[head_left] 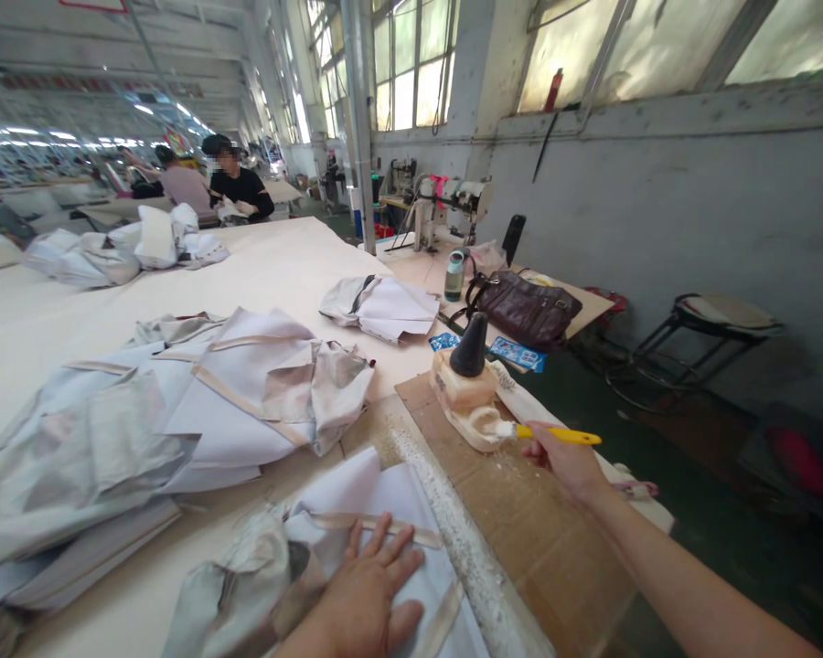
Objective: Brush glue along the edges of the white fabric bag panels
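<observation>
Pressing flat with my left hand (367,594), fingers spread and gripping nothing, I pin a white fabric piece (390,512) at the near edge of the table (274,265); it looks thin, limp and light, likely to slide or wrinkle unless held by the palm close to the tan strip along its edge. My right hand (566,461) is closed around a yellow-handled brush (555,435), whose tip sits in a cream glue pot (470,402) on the cardboard sheet (521,521). I judge the brush stiff and light, best held mid-handle. Beyond lie heaped fabric pieces (178,411).
</observation>
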